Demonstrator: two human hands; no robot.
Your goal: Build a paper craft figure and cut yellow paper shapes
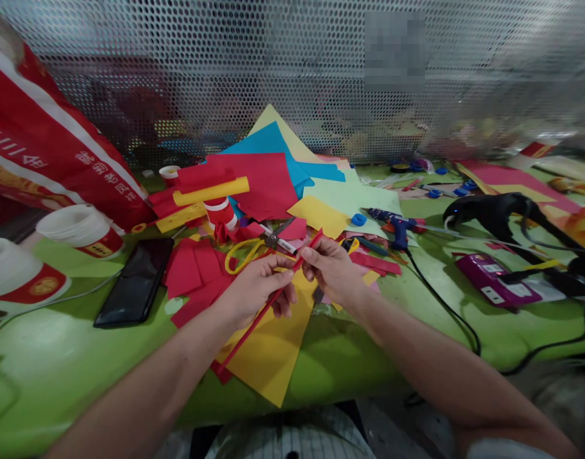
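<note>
Between both hands runs a thin red paper strip (pixel 254 324), slanting from lower left up to the right. My left hand (pixel 266 284) pinches it near its upper part. At the strip's top end, the thumb and fingers of my right hand (pixel 328 264) are closed on it. Beneath the hands lies a yellow paper sheet (pixel 273 357), with cut red paper pieces (pixel 192 271) to its left. Just beyond the fingers are yellow-handled scissors (pixel 245 255) and a white marker-like stick (pixel 286 245). A blue hot glue gun (pixel 398 228) rests to the right of my right hand.
Paper cups (pixel 79 229) and a black phone (pixel 134 284) stand and lie at left, near a large red bag (pixel 58 134). Coloured sheets (pixel 259 185) pile up before a perforated metal panel (pixel 292 70). At right are a purple power strip (pixel 496 280), a black stand-like object (pixel 493 217) and cables.
</note>
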